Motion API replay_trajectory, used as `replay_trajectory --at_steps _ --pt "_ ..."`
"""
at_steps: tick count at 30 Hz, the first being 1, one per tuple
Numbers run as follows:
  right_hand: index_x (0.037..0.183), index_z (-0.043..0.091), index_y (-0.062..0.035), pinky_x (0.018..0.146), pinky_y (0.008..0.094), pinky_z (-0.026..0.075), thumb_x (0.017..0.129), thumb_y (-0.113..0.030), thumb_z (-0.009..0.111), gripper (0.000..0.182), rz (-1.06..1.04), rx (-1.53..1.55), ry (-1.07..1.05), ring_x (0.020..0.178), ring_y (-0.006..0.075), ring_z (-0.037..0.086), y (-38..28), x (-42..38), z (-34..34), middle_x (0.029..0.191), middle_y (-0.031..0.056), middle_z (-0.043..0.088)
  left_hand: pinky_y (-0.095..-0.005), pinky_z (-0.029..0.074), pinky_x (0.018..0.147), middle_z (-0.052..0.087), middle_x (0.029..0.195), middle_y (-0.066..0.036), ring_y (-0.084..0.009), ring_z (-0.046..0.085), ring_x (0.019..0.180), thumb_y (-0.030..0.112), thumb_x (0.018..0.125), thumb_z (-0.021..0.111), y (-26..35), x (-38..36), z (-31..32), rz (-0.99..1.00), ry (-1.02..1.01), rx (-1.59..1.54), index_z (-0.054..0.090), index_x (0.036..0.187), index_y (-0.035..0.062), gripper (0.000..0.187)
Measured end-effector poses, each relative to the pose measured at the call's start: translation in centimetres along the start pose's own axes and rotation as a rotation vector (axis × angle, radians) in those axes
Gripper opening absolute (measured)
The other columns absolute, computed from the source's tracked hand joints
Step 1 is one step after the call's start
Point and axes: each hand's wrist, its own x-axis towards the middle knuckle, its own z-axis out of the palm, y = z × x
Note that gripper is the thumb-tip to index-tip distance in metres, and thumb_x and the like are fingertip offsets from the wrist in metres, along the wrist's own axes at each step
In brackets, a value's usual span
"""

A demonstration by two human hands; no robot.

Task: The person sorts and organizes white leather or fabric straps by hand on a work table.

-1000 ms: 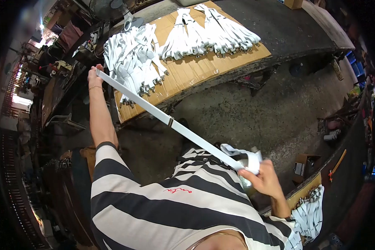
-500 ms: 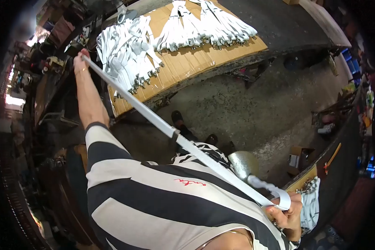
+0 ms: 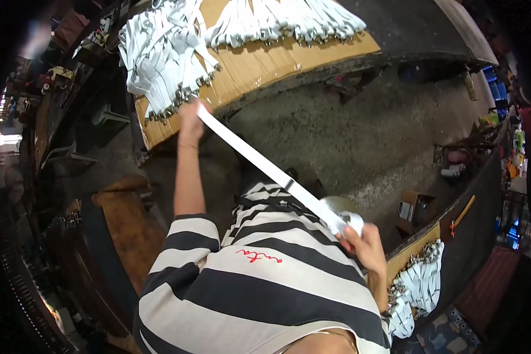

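A white strap [image 3: 251, 154] with a dark band across it runs taut between my two hands. My left hand [image 3: 192, 121] is closed on its upper end, beside the metal clips at the lower edge of a pile of white straps [image 3: 159, 53]. My right hand [image 3: 361, 245] grips the other end, where the strap loops over the fingers. Below the right hand, a bundle of white straps with metal clips [image 3: 422, 280] lies on cardboard.
More bundled white straps [image 3: 286, 22] lie on a cardboard sheet [image 3: 265, 68] on the dark table. A round metallic disc [image 3: 336, 205] is behind the right hand. An open cardboard box [image 3: 416, 209] stands at right, near an orange-handled tool [image 3: 463, 216].
My left hand has moved right and down, from beyond the strap pile to its lower edge. My right hand has moved up and left. The strap span between them is shorter.
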Motion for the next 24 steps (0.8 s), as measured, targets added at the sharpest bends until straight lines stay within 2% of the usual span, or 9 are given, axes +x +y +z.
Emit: replay_trajectory --at_steps 4,9,11,13,15,17,19,22,24 --pt "0.078 0.054 -0.0040 0.039 0.0194 0.027 0.095 -0.029 0.048 0.031 0.135 0.098 0.040 0.044 0.0021 0.038 2.0 4.7 0.2 0.055 -0.0033 0.048 -0.0371 0.052 0.060 0.057 0.072 -0.012 -0.0238 0.059 0.064 0.023 0.092 0.053 -12.7 -5.3 -2.9 -0.487 0.278 -0.148 0.054 0.082 -0.0036 0.028" --pt "0.079 0.053 -0.0018 0.036 0.0198 0.025 0.096 -0.031 0.044 0.035 0.140 0.160 -0.057 0.038 0.0039 0.036 4.2 8.9 0.6 0.054 -0.0001 0.049 -0.0417 0.056 0.065 0.057 0.080 -0.016 -0.0279 0.061 0.069 0.022 0.090 0.057 -21.2 -10.0 -5.9 -0.777 0.461 -0.101 0.050 0.089 -0.0081 0.031" --pt "0.080 0.053 -0.0027 0.036 0.0198 0.025 0.096 -0.029 0.044 0.033 0.163 0.190 -0.132 0.038 0.0029 0.036 4.7 9.8 1.1 0.052 -0.0012 0.048 -0.0472 0.055 0.068 0.061 0.092 -0.020 -0.0347 0.064 0.075 0.028 0.080 0.067 -21.0 -10.9 -5.4 -0.837 0.212 0.679 0.053 0.100 -0.0084 0.044" --pt "0.082 0.053 -0.0030 0.035 0.0195 0.026 0.097 -0.033 0.040 0.036 0.131 0.219 -0.197 0.038 0.0030 0.037 5.0 10.5 1.8 0.052 -0.0004 0.049 -0.0482 0.052 0.073 0.064 0.091 -0.018 -0.0353 0.064 0.076 0.037 0.080 0.064 -22.4 -13.4 -2.5 -0.062 0.232 1.690 0.061 0.096 -0.0053 0.046" --pt "0.081 0.053 -0.0033 0.034 0.0198 0.025 0.098 -0.036 0.037 0.040 0.148 0.252 -0.165 0.037 0.0034 0.036 5.2 11.2 2.4 0.051 -0.0002 0.049 -0.0424 0.048 0.080 0.066 0.087 -0.017 -0.0328 0.063 0.080 0.048 0.084 0.054 -17.6 -12.4 2.2 -0.073 -0.448 1.391 0.067 0.083 -0.0016 0.051" --pt "0.081 0.053 -0.0035 0.034 0.0199 0.025 0.098 -0.037 0.036 0.042 0.149 0.251 -0.158 0.037 0.0037 0.036 5.9 12.3 2.7 0.051 0.0000 0.049 -0.0356 0.044 0.082 0.066 0.079 -0.014 -0.0272 0.061 0.087 0.047 0.094 0.037 -12.5 -14.9 8.9 -0.322 -0.678 0.735 0.067 0.069 0.0011 0.060" --pt "0.080 0.053 -0.0037 0.033 0.0200 0.025 0.098 -0.038 0.035 0.043 0.139 0.250 -0.147 0.036 0.0040 0.036 6.4 13.5 3.1 0.051 0.0002 0.049 -0.0353 0.045 0.076 0.064 0.075 -0.010 -0.0247 0.062 0.080 0.049 0.096 0.029 -9.7 -17.0 13.4 -0.442 -0.925 0.388 0.067 0.078 0.0013 0.063" --pt "0.075 0.053 -0.0042 0.032 0.0204 0.026 0.098 -0.037 0.035 0.044 0.107 0.231 -0.143 0.036 0.0052 0.037 7.3 15.2 3.9 0.051 0.0004 0.049 -0.0304 0.047 0.076 0.064 0.080 -0.010 -0.0187 0.061 0.086 0.053 0.095 0.027 -12.5 -18.1 16.0 -0.814 -1.150 -0.199 0.059 0.097 -0.0002 0.063" --pt "0.073 0.053 -0.0041 0.031 0.0215 0.027 0.098 -0.035 0.035 0.044 0.034 0.147 -0.078 0.035 0.0058 0.039 8.1 16.1 4.4 0.051 0.0008 0.049 -0.0328 0.048 0.081 0.063 0.091 -0.010 -0.0191 0.060 0.087 0.036 0.095 0.041 -11.7 -17.9 17.6 -0.938 -0.923 -0.253 0.057 0.099 -0.0015 0.041"
